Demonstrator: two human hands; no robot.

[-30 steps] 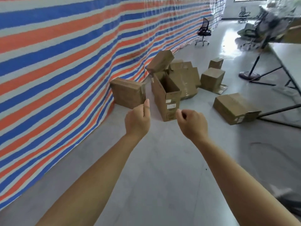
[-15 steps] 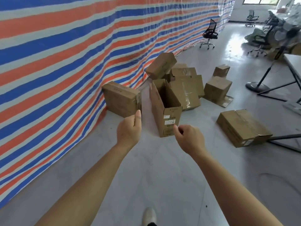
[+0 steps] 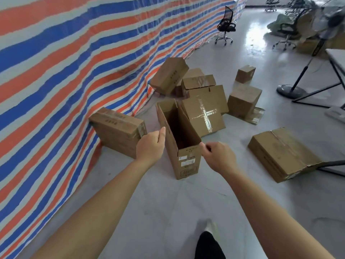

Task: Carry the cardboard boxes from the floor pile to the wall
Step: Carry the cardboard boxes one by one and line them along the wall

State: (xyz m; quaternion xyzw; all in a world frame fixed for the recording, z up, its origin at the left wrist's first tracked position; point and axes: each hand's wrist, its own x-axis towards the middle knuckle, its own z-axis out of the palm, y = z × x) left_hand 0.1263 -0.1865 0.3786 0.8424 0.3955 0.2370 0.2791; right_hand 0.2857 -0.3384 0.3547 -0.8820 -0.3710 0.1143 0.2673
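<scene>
A tall open-topped cardboard box stands upright on the grey floor in front of me. My left hand hovers just left of its rim and my right hand just right of it. Both have loosely curled fingers, hold nothing, and show no clear contact with the box. A closed box leans against the striped tarp wall to the left. Behind the open box lies a pile of several boxes. Another closed box lies flat on the right.
Two more boxes sit behind and right of the pile. A fan stand and black table legs are on the right. Office chairs stand far back. My shoe is on the floor below.
I have walked closer to the boxes. Both hands have moved forward and now flank the rim of the open box. A foot has come into view at the bottom.
</scene>
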